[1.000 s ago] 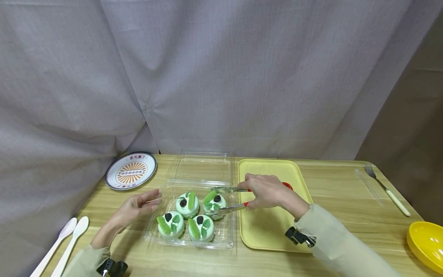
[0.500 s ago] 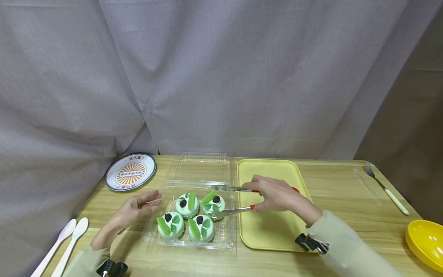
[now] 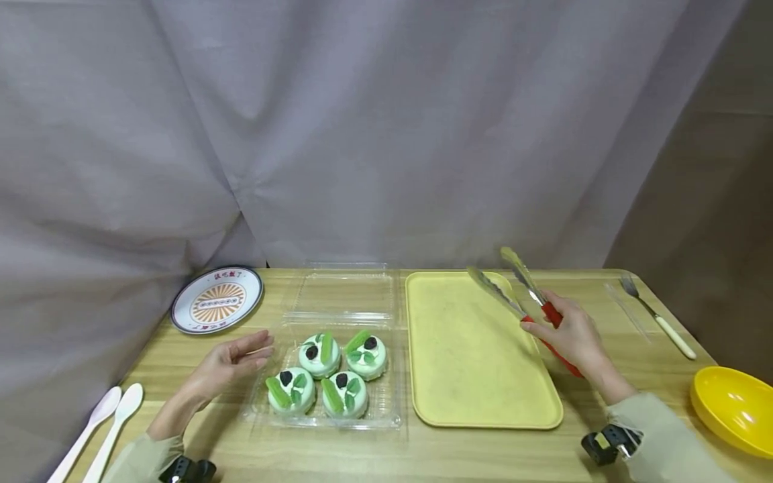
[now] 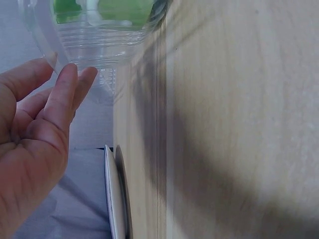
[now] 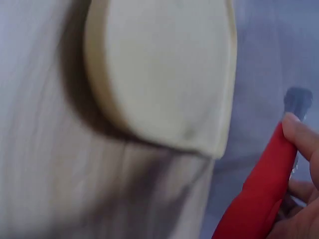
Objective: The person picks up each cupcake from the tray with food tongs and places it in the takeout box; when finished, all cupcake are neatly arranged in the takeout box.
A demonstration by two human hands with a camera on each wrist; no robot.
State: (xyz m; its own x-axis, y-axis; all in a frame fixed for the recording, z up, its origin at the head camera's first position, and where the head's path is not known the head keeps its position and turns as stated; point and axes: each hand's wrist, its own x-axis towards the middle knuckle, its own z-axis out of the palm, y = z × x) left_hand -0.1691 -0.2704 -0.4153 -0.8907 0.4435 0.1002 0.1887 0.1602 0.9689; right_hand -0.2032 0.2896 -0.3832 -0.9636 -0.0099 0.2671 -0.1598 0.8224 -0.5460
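My right hand [image 3: 570, 335] grips the red handles of metal food tongs [image 3: 498, 288], above the right side of the yellow tray [image 3: 483, 349]. The tongs' arms are spread, with nothing between their tips. In the right wrist view, one red handle [image 5: 259, 189] lies in the fingers. A clear plastic box [image 3: 386, 412] stands left of the tray, its lid laid back. Inside sit several green round cakes [image 3: 344, 394], topped with a dark berry and green pieces. At the box's left edge, my left hand [image 4: 40, 114] pinches the rim between thumb and fingers.
A patterned plate [image 3: 217, 300] lies at the back left. Two white spoons [image 3: 115, 429] are at the front left. On the right are a fork [image 3: 664, 322], a thin clear stick [image 3: 628, 312] and a yellow bowl [image 3: 733, 409]. A grey curtain [image 3: 386, 134] hangs behind.
My right hand has drawn the tongs off the back right cake and swung them right and up, over the tray. The left hand has kept its place at the box.
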